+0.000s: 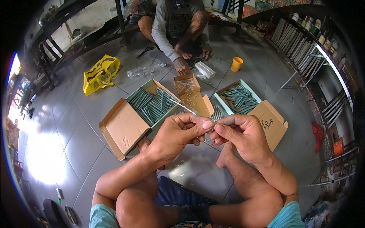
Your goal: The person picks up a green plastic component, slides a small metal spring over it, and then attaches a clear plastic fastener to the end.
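Both my hands are raised together in front of me, fingertips almost meeting. My left hand (176,133) pinches a slim pen-like stick (183,107) with pale printing along it; it points up and to the left. My right hand (241,131) is closed in a pinch at the stick's near end, and whatever is between its fingers is hidden. Beyond them, an open box (149,127) holds many dark green pen-like sticks (150,104) at the left. A similar open box (255,98) of green sticks (237,97) lies at the right.
Between the boxes lies a small open carton (203,105) with clear slender pieces, beside a pile of small silvery pieces (216,113). Across from me a person (178,30) squats, one hand at the carton. Around stand a yellow bag (100,74), scissors (145,52), an orange cup (236,64) and a white box (205,70).
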Demonstrator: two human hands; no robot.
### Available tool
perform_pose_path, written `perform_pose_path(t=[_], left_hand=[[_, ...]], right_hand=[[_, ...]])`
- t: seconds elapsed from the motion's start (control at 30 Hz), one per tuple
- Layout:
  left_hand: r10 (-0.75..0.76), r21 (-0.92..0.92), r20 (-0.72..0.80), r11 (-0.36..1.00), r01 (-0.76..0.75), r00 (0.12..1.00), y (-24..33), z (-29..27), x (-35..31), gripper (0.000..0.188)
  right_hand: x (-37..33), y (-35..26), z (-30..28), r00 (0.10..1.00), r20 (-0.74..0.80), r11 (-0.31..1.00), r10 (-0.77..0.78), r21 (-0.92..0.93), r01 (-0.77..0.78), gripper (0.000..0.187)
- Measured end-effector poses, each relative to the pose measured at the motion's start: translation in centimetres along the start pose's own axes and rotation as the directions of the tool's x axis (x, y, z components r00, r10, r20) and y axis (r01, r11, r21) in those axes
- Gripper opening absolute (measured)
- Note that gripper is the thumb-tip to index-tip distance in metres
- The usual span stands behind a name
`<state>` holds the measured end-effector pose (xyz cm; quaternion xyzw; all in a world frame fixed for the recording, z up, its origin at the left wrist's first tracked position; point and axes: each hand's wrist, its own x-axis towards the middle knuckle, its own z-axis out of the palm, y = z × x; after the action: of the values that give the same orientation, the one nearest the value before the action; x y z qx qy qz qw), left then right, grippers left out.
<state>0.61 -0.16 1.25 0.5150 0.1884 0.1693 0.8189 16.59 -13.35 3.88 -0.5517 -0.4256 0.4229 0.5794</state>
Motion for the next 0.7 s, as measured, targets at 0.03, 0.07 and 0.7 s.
perform_pose_path(t=[0.03,0.07,0.7], left_hand=[[-0.001,-0.001,-0.001,1.0,0.001,1.0,0.01,0.0,-0.03,0.028],[-0.001,-0.003,-0.002,1.0,0.001,1.0,0.03,0.0,-0.07,0.028],[-0.008,-0.02,0.006,1.0,0.008,1.0,-0.06,-0.13,0.04,0.028]], right_hand=[[0.01,0.04,-0.01,1.0,0.002,1.0,-0.005,0.001,0.005,0.026],[0.02,0.05,0.0,1.0,0.003,1.0,-0.007,0.0,0.007,0.026],[0.09,-0.1,0.13,1.0,-0.004,1.0,-0.007,0.012,0.007,0.025]])
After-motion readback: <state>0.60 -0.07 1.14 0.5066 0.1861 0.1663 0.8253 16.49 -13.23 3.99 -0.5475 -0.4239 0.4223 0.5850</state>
